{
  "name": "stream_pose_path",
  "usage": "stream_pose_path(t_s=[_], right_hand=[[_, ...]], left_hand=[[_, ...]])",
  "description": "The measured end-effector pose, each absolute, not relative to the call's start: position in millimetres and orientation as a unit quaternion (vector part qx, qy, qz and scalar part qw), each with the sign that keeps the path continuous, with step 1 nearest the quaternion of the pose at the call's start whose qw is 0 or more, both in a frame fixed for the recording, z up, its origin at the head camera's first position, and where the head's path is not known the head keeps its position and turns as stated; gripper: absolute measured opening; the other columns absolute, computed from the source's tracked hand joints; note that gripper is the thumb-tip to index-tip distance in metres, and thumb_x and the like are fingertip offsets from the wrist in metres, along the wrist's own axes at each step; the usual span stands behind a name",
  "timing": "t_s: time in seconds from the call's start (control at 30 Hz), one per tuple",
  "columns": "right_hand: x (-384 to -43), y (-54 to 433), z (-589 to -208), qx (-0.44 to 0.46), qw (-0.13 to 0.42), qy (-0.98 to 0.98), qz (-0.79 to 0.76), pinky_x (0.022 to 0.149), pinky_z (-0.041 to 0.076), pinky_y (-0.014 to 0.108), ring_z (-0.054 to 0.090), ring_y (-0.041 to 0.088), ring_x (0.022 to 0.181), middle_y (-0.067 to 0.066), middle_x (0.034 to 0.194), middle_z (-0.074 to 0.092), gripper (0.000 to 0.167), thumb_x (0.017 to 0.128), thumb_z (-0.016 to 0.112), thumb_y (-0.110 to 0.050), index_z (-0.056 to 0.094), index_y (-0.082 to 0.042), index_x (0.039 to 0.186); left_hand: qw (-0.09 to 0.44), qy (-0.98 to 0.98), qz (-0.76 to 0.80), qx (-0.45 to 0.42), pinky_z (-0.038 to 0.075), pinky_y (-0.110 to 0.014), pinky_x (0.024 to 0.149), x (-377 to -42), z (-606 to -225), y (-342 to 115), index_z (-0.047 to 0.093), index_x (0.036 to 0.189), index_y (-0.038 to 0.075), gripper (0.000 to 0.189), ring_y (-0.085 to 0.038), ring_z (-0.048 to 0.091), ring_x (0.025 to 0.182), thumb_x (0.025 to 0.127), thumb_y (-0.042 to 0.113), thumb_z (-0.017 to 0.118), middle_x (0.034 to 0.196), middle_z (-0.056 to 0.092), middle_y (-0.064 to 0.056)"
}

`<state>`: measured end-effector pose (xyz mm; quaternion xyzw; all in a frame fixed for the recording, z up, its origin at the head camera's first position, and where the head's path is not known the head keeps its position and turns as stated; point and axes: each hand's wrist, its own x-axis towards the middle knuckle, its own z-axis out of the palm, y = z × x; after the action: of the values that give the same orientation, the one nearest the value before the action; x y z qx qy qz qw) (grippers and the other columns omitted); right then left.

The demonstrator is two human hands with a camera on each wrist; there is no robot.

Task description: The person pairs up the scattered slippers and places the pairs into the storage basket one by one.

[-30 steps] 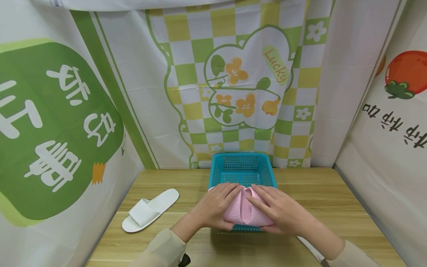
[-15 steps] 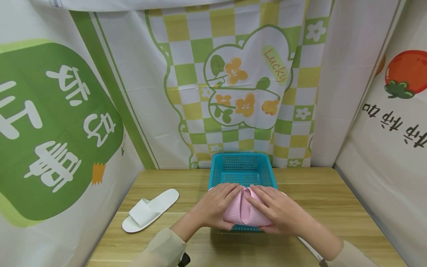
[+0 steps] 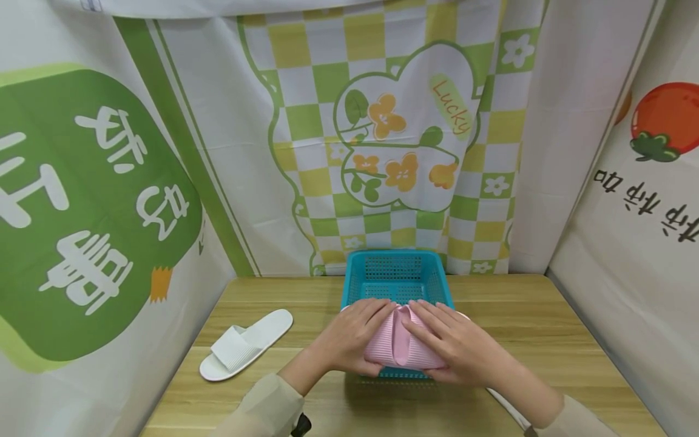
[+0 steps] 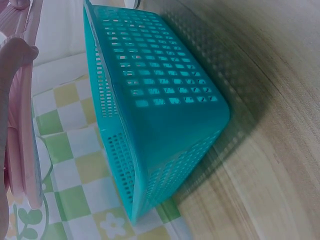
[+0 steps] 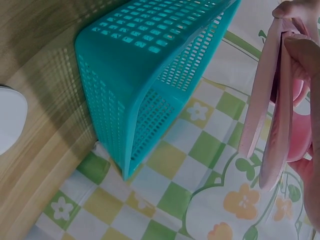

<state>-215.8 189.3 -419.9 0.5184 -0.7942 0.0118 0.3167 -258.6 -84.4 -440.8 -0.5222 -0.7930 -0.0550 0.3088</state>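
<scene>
A pair of pink ribbed slippers (image 3: 379,346) is held up over the near side of a turquoise perforated basket (image 3: 395,256). My left hand (image 3: 352,335) grips them from the left, fingers over the top and thumb low on the near side. From the right, my right hand (image 3: 461,346) holds them the same way. The right wrist view shows the slippers' pink soles (image 5: 263,95) side by side, above the basket (image 5: 117,75) and apart from it. In the left wrist view, only part of the pink slippers (image 4: 25,130) shows at the left edge.
A white slipper (image 3: 246,345) lies on the wooden table (image 3: 295,400) to the left. Another white slipper (image 3: 508,405) is mostly hidden beneath my right forearm. Printed cloth (image 3: 295,121) hangs behind and at both sides.
The pink slippers shift very slightly between my hands. Both hands otherwise stay in place above the basket, which has not moved.
</scene>
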Motion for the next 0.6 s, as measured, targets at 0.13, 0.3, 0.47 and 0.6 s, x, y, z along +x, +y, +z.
stream_pose_path(t_s=[0.13, 0.3, 0.47, 0.6], right_hand=[[-214.9, 189.4, -419.5, 0.520, 0.316, -0.793, 0.011, 0.097, 0.044, 0.051, 0.045, 0.036, 0.130, 0.023, 0.146, 0.040, 0.092, 0.070, 0.078, -0.050, 0.046, -0.004, 0.143], [-214.7, 188.9, -418.5, 0.522, 0.313, -0.793, 0.011, 0.098, 0.043, 0.051, 0.044, 0.036, 0.131, 0.024, 0.147, 0.040, 0.084, 0.078, 0.070, -0.053, 0.047, -0.005, 0.143], [-215.3, 188.0, -417.8, 0.519, 0.319, -0.793, 0.009, 0.097, 0.045, 0.050, 0.045, 0.036, 0.129, 0.023, 0.146, 0.041, 0.077, 0.085, 0.060, -0.056, 0.048, -0.005, 0.142], [-215.0, 187.4, -417.1, 0.516, 0.324, -0.793, 0.008, 0.096, 0.045, 0.051, 0.046, 0.036, 0.129, 0.023, 0.145, 0.042, 0.073, 0.091, 0.050, -0.058, 0.048, -0.004, 0.141]], left_hand=[[0.306, -0.794, -0.056, -0.523, 0.035, -0.039, 0.108, -258.2, -440.8, -85.3, 0.039, 0.142, -0.001, 0.110, -0.027, 0.046, 0.126, 0.057, 0.058, 0.078, 0.137, 0.048, -0.015], [0.307, -0.794, -0.053, -0.523, 0.034, -0.040, 0.109, -258.9, -441.2, -85.7, 0.038, 0.142, -0.002, 0.110, -0.027, 0.046, 0.127, 0.059, 0.059, 0.076, 0.138, 0.047, -0.015], [0.300, -0.800, -0.052, -0.517, 0.030, -0.041, 0.111, -258.7, -440.5, -85.9, 0.037, 0.144, -0.001, 0.109, -0.028, 0.042, 0.131, 0.060, 0.058, 0.075, 0.141, 0.045, -0.015], [0.299, -0.805, -0.045, -0.510, 0.028, -0.045, 0.112, -258.0, -440.3, -86.8, 0.036, 0.145, 0.000, 0.111, -0.029, 0.040, 0.133, 0.059, 0.058, 0.076, 0.144, 0.043, -0.015]])
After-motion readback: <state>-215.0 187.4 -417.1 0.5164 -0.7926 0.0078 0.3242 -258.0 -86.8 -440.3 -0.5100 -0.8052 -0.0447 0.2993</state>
